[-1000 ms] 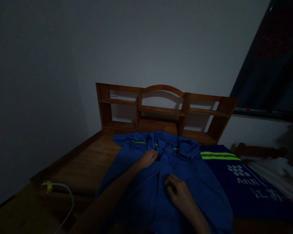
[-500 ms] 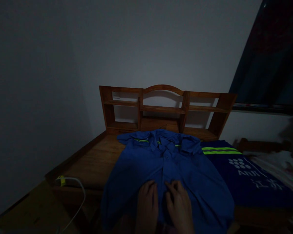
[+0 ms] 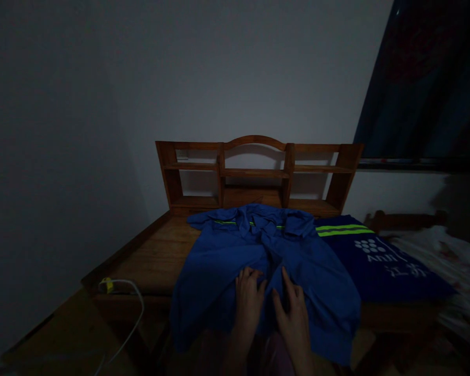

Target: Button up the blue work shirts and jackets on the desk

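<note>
Our left hand (image 3: 249,295) and right hand (image 3: 294,313) lie side by side, palms down, on the front of the blue shirt (image 3: 215,261). The fingers are stretched out flat and clasp nothing that we can make out. A ridge of cloth stands between them.

Just right of the fingers a darker blue garment (image 3: 379,269) with bright green stripes and white print lies touching the shirt. Further right lies pale bedding (image 3: 450,256). Well to the left of the fingers a white cable (image 3: 136,308) with a yellow tag (image 3: 106,285) hangs over the near edge.

Beyond the fingers, past the collar, a wooden shelf unit (image 3: 254,172) closes the back. The shirt lies spread on a wooden worktop (image 3: 156,256) in a dim room. A grey wall (image 3: 219,78) stands behind, and a dark curtain (image 3: 426,78) hangs up to the right.

The shirt's hem hangs over the near edge below our wrists. Bare wood lies open to the left of the fingers.
</note>
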`<state>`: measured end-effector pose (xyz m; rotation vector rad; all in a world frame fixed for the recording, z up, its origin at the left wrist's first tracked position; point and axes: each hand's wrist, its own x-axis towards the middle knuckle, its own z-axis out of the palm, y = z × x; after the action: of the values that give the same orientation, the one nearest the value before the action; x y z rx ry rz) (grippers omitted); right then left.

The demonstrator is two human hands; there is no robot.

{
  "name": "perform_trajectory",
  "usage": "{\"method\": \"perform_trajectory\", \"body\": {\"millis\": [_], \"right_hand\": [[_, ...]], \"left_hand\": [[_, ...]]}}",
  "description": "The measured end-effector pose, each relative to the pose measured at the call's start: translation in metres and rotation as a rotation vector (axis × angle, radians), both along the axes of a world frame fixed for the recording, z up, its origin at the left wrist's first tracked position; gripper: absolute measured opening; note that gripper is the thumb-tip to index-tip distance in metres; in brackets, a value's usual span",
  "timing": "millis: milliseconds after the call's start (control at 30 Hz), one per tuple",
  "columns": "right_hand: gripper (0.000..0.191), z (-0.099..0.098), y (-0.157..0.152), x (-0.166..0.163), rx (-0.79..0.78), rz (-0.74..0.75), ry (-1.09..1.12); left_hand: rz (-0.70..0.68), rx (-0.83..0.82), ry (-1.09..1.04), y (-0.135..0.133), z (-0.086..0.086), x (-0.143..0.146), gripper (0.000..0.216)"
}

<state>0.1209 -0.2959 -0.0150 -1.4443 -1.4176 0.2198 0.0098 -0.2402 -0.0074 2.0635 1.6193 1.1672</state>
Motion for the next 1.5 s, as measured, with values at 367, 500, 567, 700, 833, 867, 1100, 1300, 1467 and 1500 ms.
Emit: {"method": "perform_trajectory", "body": {"millis": [367, 500, 567, 700, 833, 867, 1100, 1300, 1467, 1500], "right_hand": [[0.036, 0.003, -0.005, -0.004, 0.014, 0.122, 0.066], [0.026, 0.002, -0.005, -0.016, 0.023, 0.245, 0.16], [0.024, 0.0, -0.004, -0.021, 0.024, 0.261, 0.192], [0.022, -0.004, -0.002, -0.021, 0.023, 0.291, 0.251], [0.022, -0.003, -0.001, -0.013, 0.022, 0.336, 0.284], [0.022, -0.003, -0.001, -0.011, 0.018, 0.348, 0.287], [0.019, 0.001, -0.005, -0.011, 0.006, 0.374, 0.275], [0.017, -0.001, -0.005, -0.016, 0.02, 0.253, 0.241], [0.015, 0.001, -0.008, -0.013, 0.025, 0.221, 0.164], [0.015, 0.001, -0.009, -0.012, 0.029, 0.233, 0.155]], "left_hand": [[0.01, -0.073, -0.361, -0.02, -0.002, -0.006, 0.015], [0.071, -0.163, -0.53, -0.048, -0.019, -0.017, 0.024], [0.038, -0.156, -0.582, -0.053, -0.026, -0.02, 0.023], [0.03, -0.129, -0.656, -0.052, -0.031, -0.022, 0.023], [0.04, -0.12, -0.684, -0.049, -0.034, -0.022, 0.025], [0.04, -0.12, -0.684, -0.049, -0.036, -0.022, 0.025], [0.007, -0.121, -0.681, -0.049, -0.033, -0.023, 0.022], [-0.072, -0.135, -0.677, -0.054, -0.02, -0.023, 0.02], [-0.038, -0.161, -0.674, -0.055, -0.02, -0.022, 0.02], [-0.034, -0.167, -0.679, -0.055, -0.02, -0.022, 0.02]]}}
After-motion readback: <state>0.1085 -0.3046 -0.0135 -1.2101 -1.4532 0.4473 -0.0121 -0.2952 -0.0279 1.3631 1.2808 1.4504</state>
